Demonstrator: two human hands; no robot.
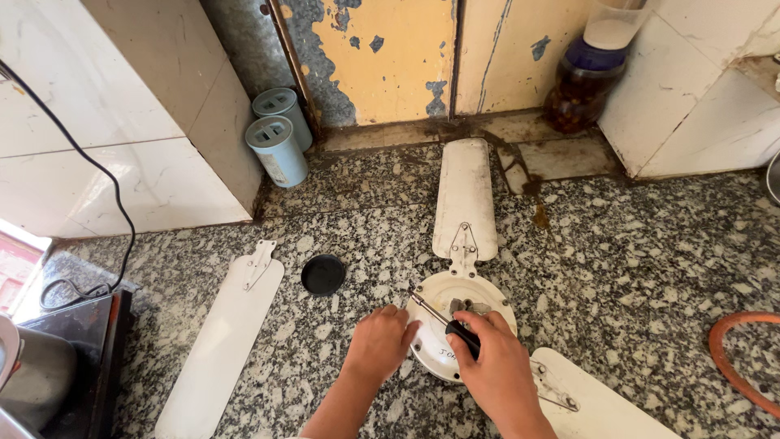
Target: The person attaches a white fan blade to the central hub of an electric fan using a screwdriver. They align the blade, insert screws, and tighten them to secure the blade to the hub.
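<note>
A white ceiling fan motor hub (455, 294) lies on a speckled granite floor. One white blade (465, 195) is fixed to its far side and another blade (605, 402) to its near right. My right hand (496, 366) grips a screwdriver (443, 319) with a black handle, its metal shaft pointing left over the hub. My left hand (378, 341) rests with curled fingers against the hub's left edge. A detached white blade (223, 337) lies on the floor to the left.
A round black cap (323, 274) lies between the loose blade and the hub. Two pale blue canisters (278, 134) stand by a peeling yellow door. A jar (589, 69) stands at the back right, an orange hose (735, 358) at right, a black cable (97, 171) at left.
</note>
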